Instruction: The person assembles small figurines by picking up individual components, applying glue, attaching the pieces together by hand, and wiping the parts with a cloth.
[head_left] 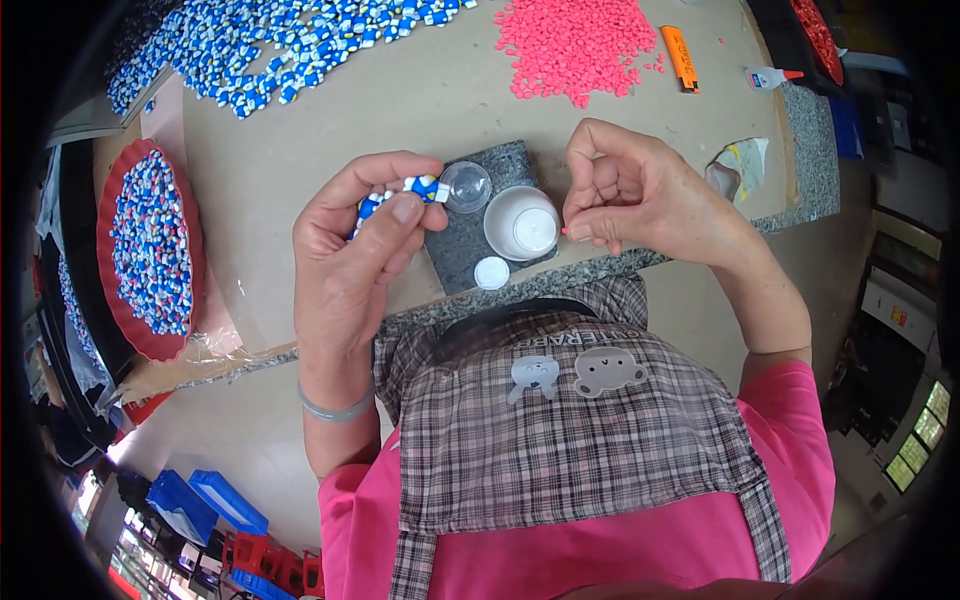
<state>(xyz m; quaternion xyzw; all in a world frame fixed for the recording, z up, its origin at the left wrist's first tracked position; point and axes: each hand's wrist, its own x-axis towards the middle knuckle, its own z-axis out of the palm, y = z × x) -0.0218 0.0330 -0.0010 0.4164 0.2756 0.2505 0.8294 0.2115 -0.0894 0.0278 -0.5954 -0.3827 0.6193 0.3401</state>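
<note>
My left hand is closed around several small blue-and-white molded pieces. One blue-and-white piece sticks out between thumb and forefinger, its white end toward the right. At the right, my right hand pinches a tiny pink-red piece between thumb and fingertip. Between the hands lies a dark speckled stone slab. On it stand a transparent round dish and a white cup with a smaller white round thing inside. A white disc rests at the slab's near edge.
Blue-and-white pieces spread over the far left of the table; a pink heap lies far right. Beside it are an orange box and a small red-tipped bottle. A red fluted tray of pieces stands left, a crumpled wrapper right.
</note>
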